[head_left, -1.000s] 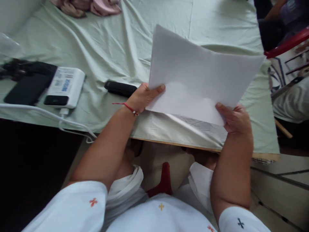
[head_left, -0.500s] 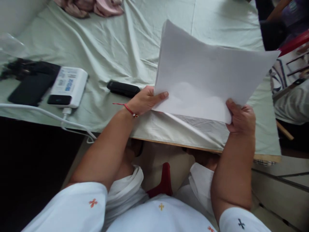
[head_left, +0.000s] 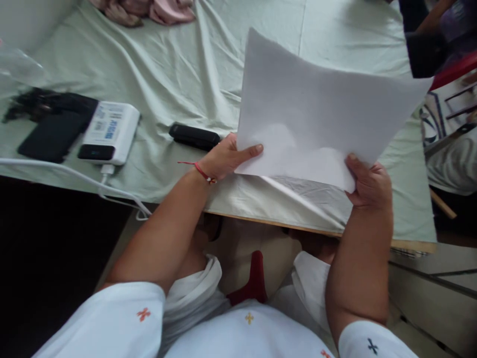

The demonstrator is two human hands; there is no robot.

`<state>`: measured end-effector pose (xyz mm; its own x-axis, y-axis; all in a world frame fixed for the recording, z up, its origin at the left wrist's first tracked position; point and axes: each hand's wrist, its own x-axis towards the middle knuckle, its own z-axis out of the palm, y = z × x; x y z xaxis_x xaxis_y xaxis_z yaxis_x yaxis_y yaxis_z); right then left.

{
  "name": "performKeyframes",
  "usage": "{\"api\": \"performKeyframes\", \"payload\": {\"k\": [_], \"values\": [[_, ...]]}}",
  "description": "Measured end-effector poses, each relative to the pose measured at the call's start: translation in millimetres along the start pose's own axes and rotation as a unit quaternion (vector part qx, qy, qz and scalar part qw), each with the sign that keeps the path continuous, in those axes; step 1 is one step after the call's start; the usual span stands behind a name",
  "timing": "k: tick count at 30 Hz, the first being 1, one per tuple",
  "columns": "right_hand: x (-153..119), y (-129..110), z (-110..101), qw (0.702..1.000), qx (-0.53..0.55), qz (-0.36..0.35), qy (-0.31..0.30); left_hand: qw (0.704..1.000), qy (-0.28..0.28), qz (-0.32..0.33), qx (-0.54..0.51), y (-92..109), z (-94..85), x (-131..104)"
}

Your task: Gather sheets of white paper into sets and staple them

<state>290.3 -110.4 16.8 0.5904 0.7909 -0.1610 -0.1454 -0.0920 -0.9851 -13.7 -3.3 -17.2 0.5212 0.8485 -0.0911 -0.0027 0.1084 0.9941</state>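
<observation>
White paper (head_left: 316, 109), perhaps more than one sheet, is held slightly curved above the table's front edge. My left hand (head_left: 227, 156) grips its lower left corner, thumb on top and the other fingers hidden beneath. At the lower right corner my right hand (head_left: 367, 179) pinches the paper, thumb on its upper face. A black oblong object (head_left: 194, 136) lies on the cloth just beside my left hand.
On the pale green cloth (head_left: 167, 64) at the left are a white power bank (head_left: 110, 132) with a cable, a black flat object (head_left: 52, 136) and a clear plastic bag (head_left: 20, 64). Pink fabric (head_left: 171, 10) lies at the back. Part of a person (head_left: 437, 15) shows upper right.
The paper's upper left corner has shifted slightly left, and its left edges look more even. The objects on the table appear a little further right in the view. Both hands keep their hold.
</observation>
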Motion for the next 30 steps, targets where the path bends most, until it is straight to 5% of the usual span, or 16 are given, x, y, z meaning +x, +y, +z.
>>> {"api": "performKeyframes", "payload": {"k": [7,14,23,30], "values": [[2.4,0.4,-5.1,0.998,-0.012,0.059,-0.001,0.994,-0.038,-0.061,0.078,5.1,-12.0,-3.1],[3.9,-2.3,-8.8,0.998,-0.042,0.045,0.022,0.994,-0.050,-0.054,0.080,5.8,-13.6,-2.0],[-0.5,-10.6,4.1,0.992,-0.083,0.059,0.074,0.985,0.160,0.030,0.062,18.1,-2.7,-17.4],[-6.1,-14.1,9.5,0.993,-0.071,0.066,0.067,0.876,0.452,0.154,0.072,17.7,-19.5,-11.5]]}}
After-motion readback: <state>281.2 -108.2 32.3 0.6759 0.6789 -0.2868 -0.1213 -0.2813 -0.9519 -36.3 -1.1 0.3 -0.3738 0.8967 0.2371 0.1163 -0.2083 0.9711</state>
